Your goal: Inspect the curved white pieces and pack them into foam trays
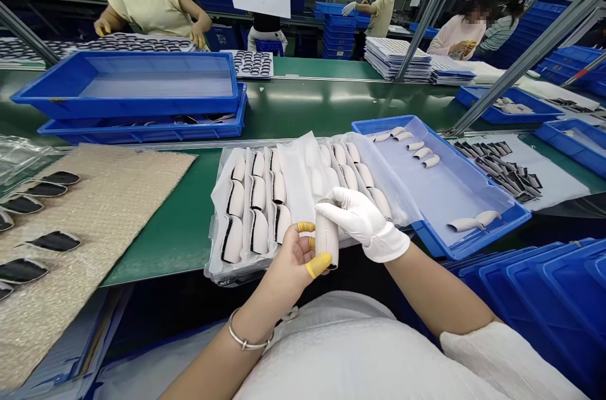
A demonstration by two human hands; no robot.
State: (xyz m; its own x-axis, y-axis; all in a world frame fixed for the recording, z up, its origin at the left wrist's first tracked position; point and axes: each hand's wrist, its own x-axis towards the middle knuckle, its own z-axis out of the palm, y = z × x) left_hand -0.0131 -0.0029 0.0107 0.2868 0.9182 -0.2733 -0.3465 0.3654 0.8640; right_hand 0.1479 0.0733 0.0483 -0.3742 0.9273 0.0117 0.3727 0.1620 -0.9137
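Between my hands, in front of my body, is a pale, curved, fabric-like cover (326,237) with a dark lower edge. My left hand (302,253), with yellow finger cots on several fingertips, is closed around its lower part. My right hand (358,218), in a white glove, pinches the upper end from the right. Just behind them lies a clear compartment tray (218,264) holding rows of similar pale pieces with black edges. A white sheet (302,174) covers part of the tray's middle.
A shallow blue bin (402,198) with a few pale pieces sits to the right. Dark pieces (509,173) are piled beyond it. On the left are a tan padded board (108,198) with black pieces and stacked blue bins (137,106). Co-workers sit across the bench.
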